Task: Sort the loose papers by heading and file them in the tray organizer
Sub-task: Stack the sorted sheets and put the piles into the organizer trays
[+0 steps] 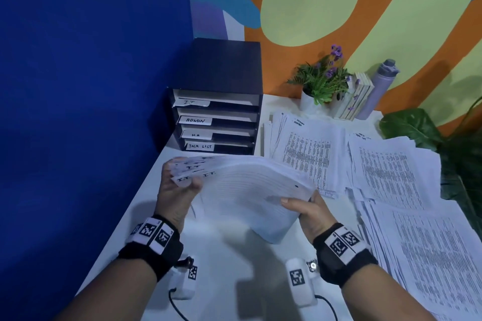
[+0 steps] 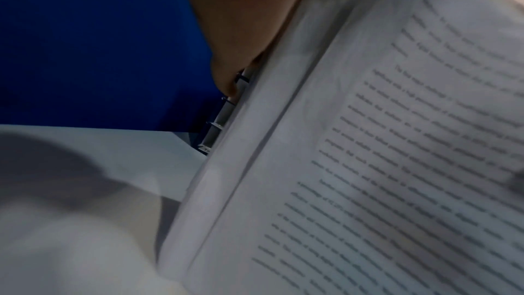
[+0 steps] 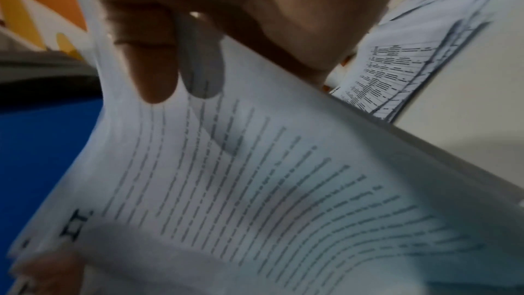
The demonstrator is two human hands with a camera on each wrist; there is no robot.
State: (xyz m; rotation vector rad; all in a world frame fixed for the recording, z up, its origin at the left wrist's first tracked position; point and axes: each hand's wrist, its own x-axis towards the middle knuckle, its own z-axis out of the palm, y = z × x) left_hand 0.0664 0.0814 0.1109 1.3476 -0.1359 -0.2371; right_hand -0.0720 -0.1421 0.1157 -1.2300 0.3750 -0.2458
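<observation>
A thick bowed stack of white papers headed "I.T." hangs above the white desk, held between both hands. My left hand grips its far-left corner, where the headings fan out. My right hand grips the near-right corner, thumb on top. The wrist views show printed text on the stack's underside and fingers beneath it. The dark tray organizer stands just behind, with slots labelled IT, ADMIN, H.R and TASK LIST.
Sorted paper piles lie to the right: an ADMIN pile, another pile and a big near-right pile. A potted plant, books and a grey bottle stand at the back. A blue wall borders the left.
</observation>
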